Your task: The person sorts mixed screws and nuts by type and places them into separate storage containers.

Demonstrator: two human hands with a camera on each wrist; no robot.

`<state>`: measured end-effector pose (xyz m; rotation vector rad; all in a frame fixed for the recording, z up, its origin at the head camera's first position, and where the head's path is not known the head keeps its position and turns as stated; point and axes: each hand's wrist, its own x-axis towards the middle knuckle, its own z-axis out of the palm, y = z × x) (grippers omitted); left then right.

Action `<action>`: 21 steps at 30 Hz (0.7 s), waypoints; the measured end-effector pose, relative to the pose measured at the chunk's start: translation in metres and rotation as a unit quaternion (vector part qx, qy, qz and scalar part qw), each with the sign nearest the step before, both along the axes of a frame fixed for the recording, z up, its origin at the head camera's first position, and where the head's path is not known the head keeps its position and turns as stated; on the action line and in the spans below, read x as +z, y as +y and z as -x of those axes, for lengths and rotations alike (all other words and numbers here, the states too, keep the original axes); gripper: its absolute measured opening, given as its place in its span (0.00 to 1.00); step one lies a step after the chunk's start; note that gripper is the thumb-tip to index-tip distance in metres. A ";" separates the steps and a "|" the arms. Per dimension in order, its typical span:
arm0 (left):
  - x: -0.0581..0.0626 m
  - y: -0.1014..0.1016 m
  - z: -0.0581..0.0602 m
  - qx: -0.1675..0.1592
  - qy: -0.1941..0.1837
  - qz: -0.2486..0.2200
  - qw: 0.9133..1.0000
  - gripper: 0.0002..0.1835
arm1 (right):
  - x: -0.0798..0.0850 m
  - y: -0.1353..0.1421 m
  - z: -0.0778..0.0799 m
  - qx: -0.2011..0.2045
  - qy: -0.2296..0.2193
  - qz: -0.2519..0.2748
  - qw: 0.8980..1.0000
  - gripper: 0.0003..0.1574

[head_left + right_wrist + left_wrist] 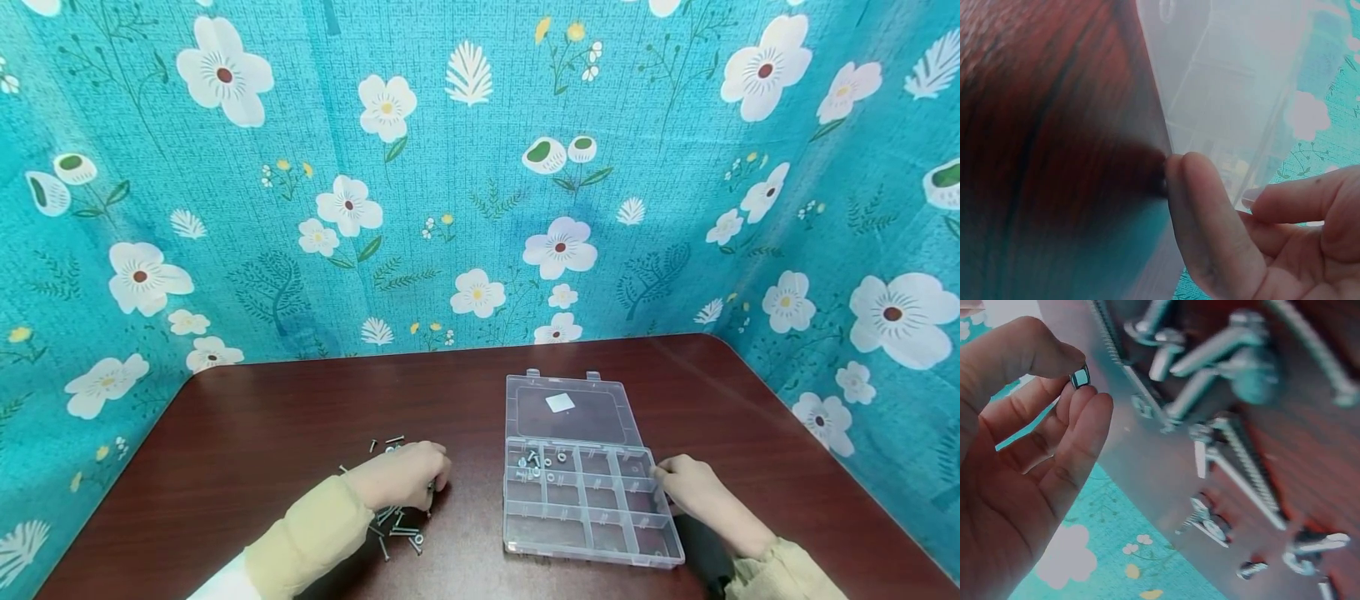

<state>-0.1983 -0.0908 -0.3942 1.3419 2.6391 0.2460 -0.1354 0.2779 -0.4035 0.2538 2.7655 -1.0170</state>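
Over a loose pile of screws [401, 532] on the left of the table is my left hand [405, 473]. Its thumb and fingertips pinch a small metal nut [1079, 377], whose hole shows light in the left wrist view. A clear plastic compartment box [555, 533] lies with its lid [573, 417] folded back, away from me. Some screws and nuts [534, 462] sit in its far-left compartments. My right hand [693, 487] grips the box's right side, thumb and fingers on either side of the wall in the right wrist view.
The dark red-brown table [300, 417] carries the pile and the box. Behind it hangs a turquoise flowered cloth [450, 208], which also runs along both sides. A small white label [559, 403] shows at the lid.
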 end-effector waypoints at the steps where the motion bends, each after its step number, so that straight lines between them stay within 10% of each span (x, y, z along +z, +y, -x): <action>1: 0.001 0.002 0.000 -0.007 0.005 -0.005 1.000 0.10 | 0.000 0.000 0.000 -0.002 0.000 0.002 1.000 0.20; 21: 0.021 0.063 0.011 -0.070 -0.048 -0.111 0.990 0.08 | 0.001 -0.001 0.000 -0.006 -0.004 0.007 1.000 0.20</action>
